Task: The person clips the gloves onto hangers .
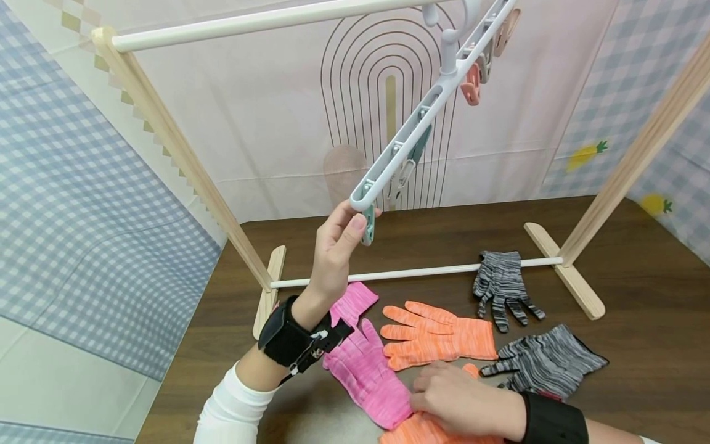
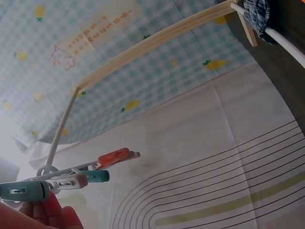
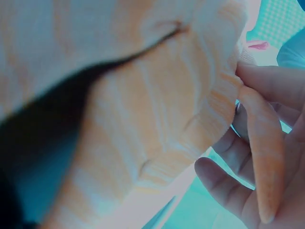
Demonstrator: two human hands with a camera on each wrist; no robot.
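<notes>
My left hand (image 1: 333,250) holds the green clip (image 1: 368,226) at the near end of a pale blue clip hanger (image 1: 407,137). In the left wrist view, fingertips (image 2: 57,214) show just under that clip. Low in the head view, my right hand (image 1: 463,398) is over an orange glove (image 1: 413,430). The right wrist view shows it pinching that glove's striped fabric (image 3: 167,109), with one glove finger (image 3: 267,157) lying across the palm. A pink glove (image 1: 368,379) lies left of the right hand, and another orange glove (image 1: 444,336) lies just beyond it.
The hanger hooks over the white top bar (image 1: 249,23) of a wooden rack (image 1: 183,154). More clips, including a pink one (image 1: 471,85), hang along it. One grey-black glove (image 1: 501,277) drapes over the lower bar (image 1: 410,272); another (image 1: 554,361) lies on the brown table (image 1: 654,333).
</notes>
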